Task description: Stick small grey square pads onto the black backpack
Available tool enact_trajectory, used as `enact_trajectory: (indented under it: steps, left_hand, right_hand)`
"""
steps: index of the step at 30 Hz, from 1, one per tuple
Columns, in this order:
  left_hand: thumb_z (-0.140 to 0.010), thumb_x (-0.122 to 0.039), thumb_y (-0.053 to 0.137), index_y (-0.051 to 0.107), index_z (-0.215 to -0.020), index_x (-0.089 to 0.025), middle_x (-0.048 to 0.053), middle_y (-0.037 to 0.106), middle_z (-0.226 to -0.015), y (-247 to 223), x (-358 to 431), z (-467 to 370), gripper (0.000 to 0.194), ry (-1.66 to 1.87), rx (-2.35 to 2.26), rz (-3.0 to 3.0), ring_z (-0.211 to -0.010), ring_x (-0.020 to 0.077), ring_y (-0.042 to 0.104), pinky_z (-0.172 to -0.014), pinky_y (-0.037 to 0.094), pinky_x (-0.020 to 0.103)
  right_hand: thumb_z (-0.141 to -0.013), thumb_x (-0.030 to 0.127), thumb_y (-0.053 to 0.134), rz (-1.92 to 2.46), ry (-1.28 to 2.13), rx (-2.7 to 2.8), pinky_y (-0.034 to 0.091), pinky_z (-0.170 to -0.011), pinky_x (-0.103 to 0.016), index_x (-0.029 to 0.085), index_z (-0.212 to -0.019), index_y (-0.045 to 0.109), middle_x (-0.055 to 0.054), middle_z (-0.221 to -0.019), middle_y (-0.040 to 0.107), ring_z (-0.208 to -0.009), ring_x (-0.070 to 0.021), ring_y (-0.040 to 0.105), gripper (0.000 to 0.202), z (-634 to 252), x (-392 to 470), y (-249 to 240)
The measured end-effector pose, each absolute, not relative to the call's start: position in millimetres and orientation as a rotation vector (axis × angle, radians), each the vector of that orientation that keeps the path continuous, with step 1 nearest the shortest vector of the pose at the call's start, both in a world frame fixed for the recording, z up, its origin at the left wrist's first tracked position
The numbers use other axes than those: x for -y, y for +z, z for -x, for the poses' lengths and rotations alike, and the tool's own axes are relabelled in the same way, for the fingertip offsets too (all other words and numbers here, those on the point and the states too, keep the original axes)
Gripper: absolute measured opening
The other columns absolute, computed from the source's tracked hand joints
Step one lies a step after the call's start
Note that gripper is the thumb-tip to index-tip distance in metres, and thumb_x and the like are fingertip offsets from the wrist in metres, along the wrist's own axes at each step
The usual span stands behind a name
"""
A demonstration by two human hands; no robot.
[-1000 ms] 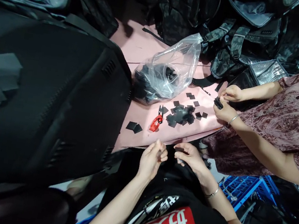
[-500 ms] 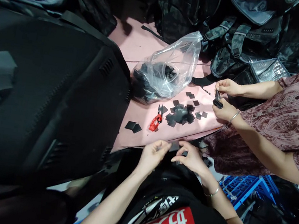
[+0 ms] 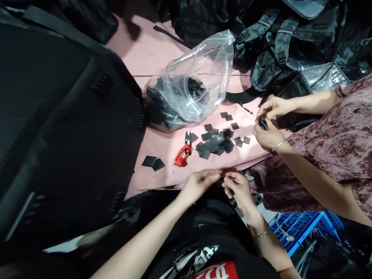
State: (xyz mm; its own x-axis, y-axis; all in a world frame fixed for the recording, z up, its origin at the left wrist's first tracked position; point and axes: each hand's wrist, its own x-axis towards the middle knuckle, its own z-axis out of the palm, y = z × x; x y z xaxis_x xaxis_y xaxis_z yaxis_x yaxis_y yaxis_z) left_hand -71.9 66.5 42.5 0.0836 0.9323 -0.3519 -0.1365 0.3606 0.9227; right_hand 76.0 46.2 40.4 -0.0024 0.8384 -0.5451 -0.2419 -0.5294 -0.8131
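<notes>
My left hand (image 3: 198, 185) is closed in a pinch at the table's front edge, its fingertips close to those of my right hand. What lies in that pinch is too small and dark to make out. My right hand (image 3: 239, 191) has its fingers curled around small black squares (image 3: 230, 192), partly hidden by the fingers. Just beyond my hands, a loose pile of thin black squares (image 3: 214, 143) is spread over the pink tabletop (image 3: 171, 182). Red-handled thread snips (image 3: 182, 154) lie left of the pile, and two more black squares (image 3: 153, 162) lie farther left.
A clear plastic bag (image 3: 195, 105) with black pieces inside stands behind the pile. At left, a large black padded panel (image 3: 65, 138) rises beside the table. A co-worker's hands (image 3: 271, 120) hold small black pieces at right. Camouflage backpacks (image 3: 265, 67) crowd the back; a blue rack (image 3: 303, 226) stands low right.
The grey-black square seen between my hands no longer shows. My left hand has moved closer to my right fingertips. The whole view has shifted, moving table items leftward.
</notes>
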Motion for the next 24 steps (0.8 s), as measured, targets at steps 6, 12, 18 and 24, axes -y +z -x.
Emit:
enact_trajectory:
  steps: [6, 12, 18, 24]
  left_hand:
    - [-0.065, -0.031, 0.071, 0.072, -0.071, -0.02, 0.002, 0.067, -0.07, 42, -17, 75, 0.012, 1.075, -1.493, -1.134, -0.064, 0.0162, 0.056, -0.064, 0.042, 0.026]
    - [-0.072, -0.036, 0.066, 0.054, -0.06, -0.016, -0.005, 0.042, -0.05, 57, -8, 95, 0.026, 1.338, -1.294, -0.54, -0.042, 0.0059, 0.033, -0.041, 0.026, 0.019]
    - [-0.061, -0.024, 0.077, 0.054, -0.058, -0.013, 0.001, 0.056, -0.069, 70, 7, 119, 0.026, 1.329, -1.102, -0.21, -0.052, 0.0056, 0.044, -0.045, 0.034, 0.017]
    - [-0.058, -0.018, 0.079, 0.059, -0.067, -0.014, 0.001, 0.057, -0.069, 72, 14, 118, 0.022, 1.161, -1.014, -0.23, -0.055, 0.0058, 0.044, -0.048, 0.036, 0.018]
  right_hand:
    - [-0.066, 0.052, 0.068, 1.338, 1.855, 0.757, 0.028, -0.03, -0.015, 0.014, -0.087, 0.055, 0.003, -0.058, 0.056, -0.038, -0.0058, 0.048, 0.045, -56, -46, 50]
    - [-0.065, 0.039, 0.074, 1.024, 2.191, 0.787, 0.051, -0.056, -0.02, 0.016, -0.095, 0.057, -0.005, -0.091, 0.065, -0.067, -0.0108, 0.063, 0.041, -58, -37, 61]
    - [-0.059, 0.031, 0.077, 1.239, 1.969, 0.894, 0.049, -0.049, -0.018, 0.015, -0.09, 0.058, -0.001, -0.077, 0.065, -0.061, -0.0107, 0.063, 0.04, -58, -35, 55]
    - [-0.065, 0.038, 0.068, 1.415, 1.854, 1.034, 0.03, -0.03, -0.013, 0.014, -0.077, 0.056, 0.004, -0.052, 0.059, -0.035, -0.006, 0.049, 0.029, -47, -35, 58]
